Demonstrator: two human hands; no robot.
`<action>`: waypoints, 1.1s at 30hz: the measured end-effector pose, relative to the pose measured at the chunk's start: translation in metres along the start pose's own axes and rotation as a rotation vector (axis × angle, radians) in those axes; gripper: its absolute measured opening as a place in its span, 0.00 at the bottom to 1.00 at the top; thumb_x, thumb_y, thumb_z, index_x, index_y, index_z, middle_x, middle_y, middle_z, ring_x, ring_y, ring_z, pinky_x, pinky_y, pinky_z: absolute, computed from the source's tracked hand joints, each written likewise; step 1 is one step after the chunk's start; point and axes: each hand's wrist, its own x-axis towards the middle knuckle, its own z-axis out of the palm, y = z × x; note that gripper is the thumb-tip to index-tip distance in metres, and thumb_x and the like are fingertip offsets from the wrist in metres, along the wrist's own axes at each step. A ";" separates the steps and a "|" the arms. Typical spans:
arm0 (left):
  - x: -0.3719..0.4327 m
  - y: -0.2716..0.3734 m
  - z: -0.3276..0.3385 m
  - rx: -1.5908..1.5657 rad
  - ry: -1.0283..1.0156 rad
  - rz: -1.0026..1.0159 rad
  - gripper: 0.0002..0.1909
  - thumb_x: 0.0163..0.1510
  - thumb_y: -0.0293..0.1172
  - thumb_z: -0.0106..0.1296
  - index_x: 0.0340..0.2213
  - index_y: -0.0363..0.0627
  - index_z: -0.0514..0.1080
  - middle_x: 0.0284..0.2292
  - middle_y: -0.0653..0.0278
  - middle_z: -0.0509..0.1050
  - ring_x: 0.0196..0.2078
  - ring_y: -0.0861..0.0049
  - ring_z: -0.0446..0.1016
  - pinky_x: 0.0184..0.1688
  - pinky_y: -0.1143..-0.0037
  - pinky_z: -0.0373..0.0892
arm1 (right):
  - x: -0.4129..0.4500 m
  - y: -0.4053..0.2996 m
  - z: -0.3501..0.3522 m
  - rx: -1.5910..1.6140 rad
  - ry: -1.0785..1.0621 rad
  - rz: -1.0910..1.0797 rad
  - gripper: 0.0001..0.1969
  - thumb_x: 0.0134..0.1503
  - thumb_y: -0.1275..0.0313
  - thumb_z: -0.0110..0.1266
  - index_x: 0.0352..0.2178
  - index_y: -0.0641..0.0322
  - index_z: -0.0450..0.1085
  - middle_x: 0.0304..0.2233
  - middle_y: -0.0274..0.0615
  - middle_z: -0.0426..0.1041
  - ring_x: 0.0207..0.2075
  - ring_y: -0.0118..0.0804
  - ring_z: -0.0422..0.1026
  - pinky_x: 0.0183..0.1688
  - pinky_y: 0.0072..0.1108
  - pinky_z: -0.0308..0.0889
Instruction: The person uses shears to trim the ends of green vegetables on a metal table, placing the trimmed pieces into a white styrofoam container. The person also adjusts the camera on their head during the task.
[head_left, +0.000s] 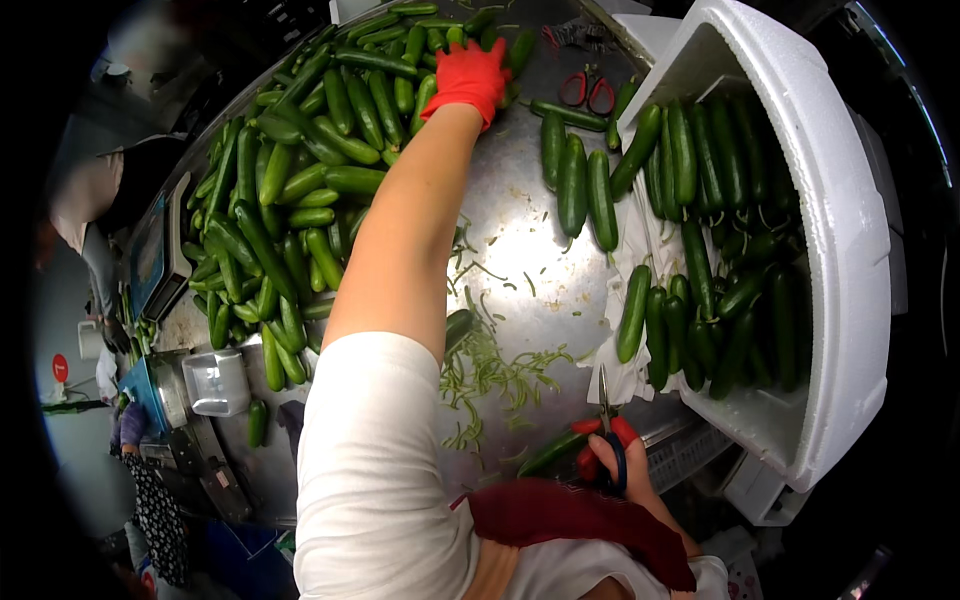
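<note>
My left hand (471, 79), in a red glove, reaches to the far end of a big pile of cucumbers (364, 109) on a metal table (525, 187). Its fingers are spread over cucumbers; its palm is hidden. Close to my body my right hand (616, 450), partly covered in red, is closed on scissors (604, 397) with dark blue handles, blades pointing away. A cucumber (553, 453) lies against the red fingers; whether they grip it is unclear. Several cucumbers (572, 184) stand apart mid-table. At right a tipped white foam box (844, 247) holds rows of cucumbers (682, 154) on white cloth or paper (615, 367).
Cut stem pieces (491, 371) litter the table. Red-handled scissors (589, 91) lie at the far side. At left are a clear plastic container (216, 382) and a scale-like device (161, 255). Other people's gloved hands (133, 424) show at the far left.
</note>
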 end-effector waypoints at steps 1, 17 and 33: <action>-0.003 -0.010 0.003 0.047 0.080 -0.014 0.31 0.51 0.41 0.54 0.55 0.48 0.61 0.48 0.53 0.69 0.51 0.56 0.67 0.51 0.58 0.64 | 0.001 -0.002 0.000 -0.004 -0.004 -0.020 0.11 0.59 0.75 0.50 0.43 0.68 0.68 0.21 0.38 0.72 0.20 0.24 0.68 0.24 0.17 0.63; -0.269 -0.020 -0.041 -0.033 -0.308 -0.002 0.25 0.47 0.33 0.55 0.47 0.37 0.65 0.37 0.49 0.72 0.35 0.52 0.72 0.35 0.62 0.71 | -0.009 0.014 0.008 -0.126 -0.185 -0.126 0.10 0.59 0.75 0.50 0.43 0.67 0.68 0.22 0.39 0.72 0.19 0.24 0.69 0.23 0.17 0.64; -0.320 -0.040 -0.169 -1.634 -0.458 -0.733 0.22 0.54 0.38 0.53 0.48 0.41 0.69 0.33 0.64 0.77 0.29 0.83 0.73 0.32 0.83 0.67 | -0.021 0.016 0.005 -0.074 -0.239 -0.172 0.10 0.59 0.74 0.50 0.41 0.67 0.68 0.19 0.39 0.71 0.17 0.25 0.68 0.20 0.19 0.64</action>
